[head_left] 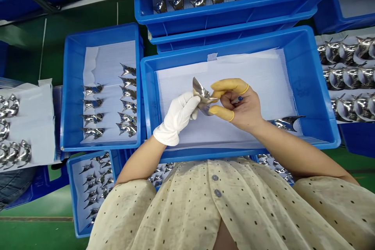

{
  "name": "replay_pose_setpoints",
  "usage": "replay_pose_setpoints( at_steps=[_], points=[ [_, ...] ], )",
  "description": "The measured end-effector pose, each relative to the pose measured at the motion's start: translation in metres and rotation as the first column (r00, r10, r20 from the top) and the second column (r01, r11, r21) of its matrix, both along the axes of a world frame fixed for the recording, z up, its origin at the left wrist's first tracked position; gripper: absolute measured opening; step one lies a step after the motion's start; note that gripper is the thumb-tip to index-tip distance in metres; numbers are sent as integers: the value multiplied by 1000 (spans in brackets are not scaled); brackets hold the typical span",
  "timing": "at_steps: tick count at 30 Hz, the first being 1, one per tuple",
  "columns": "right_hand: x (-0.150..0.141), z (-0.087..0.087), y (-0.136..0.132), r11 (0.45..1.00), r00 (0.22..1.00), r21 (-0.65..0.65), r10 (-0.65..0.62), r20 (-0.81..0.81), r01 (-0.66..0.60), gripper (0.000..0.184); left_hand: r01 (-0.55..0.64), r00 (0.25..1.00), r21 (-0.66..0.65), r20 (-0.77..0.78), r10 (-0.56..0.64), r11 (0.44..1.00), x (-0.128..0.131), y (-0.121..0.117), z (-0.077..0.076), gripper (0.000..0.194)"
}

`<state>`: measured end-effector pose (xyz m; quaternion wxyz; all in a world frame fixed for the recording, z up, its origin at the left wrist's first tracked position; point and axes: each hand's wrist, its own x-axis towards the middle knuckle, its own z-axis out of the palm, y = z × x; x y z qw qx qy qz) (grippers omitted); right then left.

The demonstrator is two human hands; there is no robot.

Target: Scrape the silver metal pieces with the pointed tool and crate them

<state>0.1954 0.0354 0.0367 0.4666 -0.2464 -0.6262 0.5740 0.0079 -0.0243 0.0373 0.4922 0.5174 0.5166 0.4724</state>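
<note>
Blue plastic crate lined with white paper lies beneath the grip: the gloved left hand and the right hand, its yellow finger cots pinching, both clasp a polished metal piece between them. A slip could drop it against the neighbouring metal piece just right of the grip, scratching its mirror finish.

Glossy metal part; matt paper; smooth plastic bin.

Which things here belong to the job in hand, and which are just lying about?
In use: gloved left hand, right hand with yellow finger cots, polished metal piece they hold, blue crate and white paper liner beneath them.
Lying about: loose chrome piece on that liner, left crate, upper crate.
</note>
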Motion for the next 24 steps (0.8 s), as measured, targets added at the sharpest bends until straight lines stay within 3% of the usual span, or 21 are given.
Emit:
replay_pose_setpoints(
  at_steps=[4,8,12,15,19,24],
  points=[
    [-2,-1,-2,997,997,69,-45,68,40,36,13,998,-14,-59,-14,1000,0,1,1,63],
    [-3,-6,7,978,987,-137,-158,18,159,47,26,999,-86,-37,-29,996,-1,-3,1,76],
    [-4,-13,18,944,996,-321,-89,-24,76,55,124,992,-131,5,-124,984,-2,-5,1,88],
    [-5,-13,18,937,996,-345,-75,-43,56,54,86,995,-125,-38,-91,988,-2,-3,2,76],
    [-6,-7,12,962,989,-244,-139,-52,123,51,76,997,-133,13,-75,988,-1,0,1,46],
    [-4,-11,11,973,991,-193,-132,-20,126,55,51,982,-150,188,-22,987,0,2,-1,44]
  ],
)
